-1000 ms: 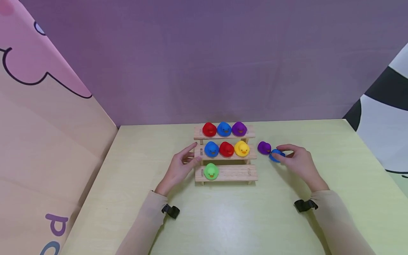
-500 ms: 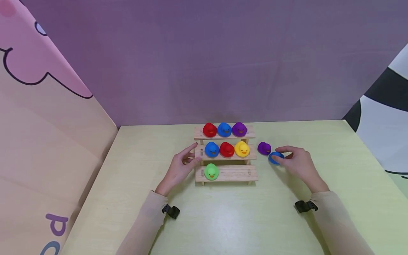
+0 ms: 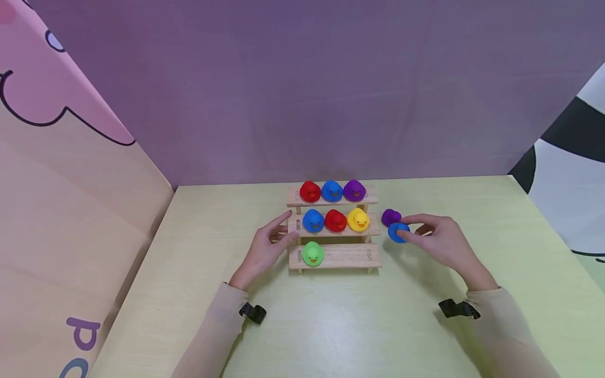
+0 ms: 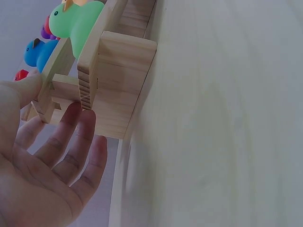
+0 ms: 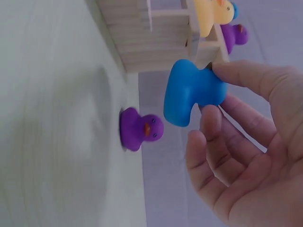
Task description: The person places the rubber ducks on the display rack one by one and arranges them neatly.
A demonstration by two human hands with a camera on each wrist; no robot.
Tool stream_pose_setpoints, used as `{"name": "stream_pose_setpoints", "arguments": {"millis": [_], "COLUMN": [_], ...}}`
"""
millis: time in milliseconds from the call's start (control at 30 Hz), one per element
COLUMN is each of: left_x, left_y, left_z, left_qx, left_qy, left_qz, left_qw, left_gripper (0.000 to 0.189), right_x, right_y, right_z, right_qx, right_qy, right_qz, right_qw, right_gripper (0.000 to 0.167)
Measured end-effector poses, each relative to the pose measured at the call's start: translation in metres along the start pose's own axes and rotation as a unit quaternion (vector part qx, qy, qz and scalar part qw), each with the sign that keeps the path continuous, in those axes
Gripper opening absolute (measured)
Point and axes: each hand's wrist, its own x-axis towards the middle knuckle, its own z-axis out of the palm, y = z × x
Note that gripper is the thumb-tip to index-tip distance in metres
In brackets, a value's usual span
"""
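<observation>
My right hand point(image 3: 437, 239) pinches a blue rubber duck point(image 5: 182, 92) between thumb and fingers, raised off the table to the right of a three-tier wooden stand point(image 3: 347, 257). Just behind it, a purple rubber duck point(image 5: 135, 128) sits on the table. At the stand's left end, my left hand point(image 3: 266, 249) holds the middle tier between thumb and index finger, with the other fingers beside the lower tier in the left wrist view. A green duck point(image 3: 313, 253) occupies the left of the bottom tier; bare wood shows to its right.
Blue point(image 3: 313, 221), red point(image 3: 335, 221) and yellow point(image 3: 358, 220) ducks fill the middle tier. On the top tier are red point(image 3: 310, 191), blue point(image 3: 332, 191) and purple point(image 3: 354, 190) ones. A purple backdrop point(image 3: 302, 94) rises behind the table point(image 3: 331, 325).
My right hand has lifted the blue duck from beside the purple one and shifted it left towards the stand. The left hand stays in place.
</observation>
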Motion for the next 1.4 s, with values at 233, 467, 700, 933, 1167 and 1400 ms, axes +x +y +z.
{"name": "stream_pose_setpoints", "arguments": {"millis": [233,467,700,933,1167,1400], "left_x": [0.000,0.000,0.000,0.002,0.000,-0.001], "left_y": [0.001,0.001,0.000,0.000,0.000,0.000], "left_z": [0.001,0.001,0.001,0.001,0.001,0.001], "left_qx": [0.003,0.003,0.004,0.007,0.006,0.004], "left_qy": [0.003,0.004,0.005,0.007,0.004,0.003], "left_qz": [0.004,0.006,0.006,0.010,0.011,0.009], "left_qw": [1.0000,1.0000,1.0000,0.9999,0.9999,1.0000], "left_gripper": [0.060,0.060,0.060,0.061,0.061,0.061], "right_x": [-0.004,-0.007,-0.011,-0.014,-0.015,-0.015], "right_y": [-0.011,-0.017,-0.027,-0.035,-0.044,-0.053], "right_z": [0.005,0.010,0.010,0.012,0.025,0.044], "right_qx": [0.033,0.041,0.035,0.045,0.073,0.099], "right_qy": [-0.029,-0.058,-0.074,-0.085,-0.103,-0.124], "right_qz": [-0.020,-0.048,-0.075,-0.109,-0.130,-0.162], "right_qw": [0.9988,0.9963,0.9938,0.9894,0.9834,0.9740], "right_gripper": [0.041,0.036,0.031,0.028,0.025,0.025]}}
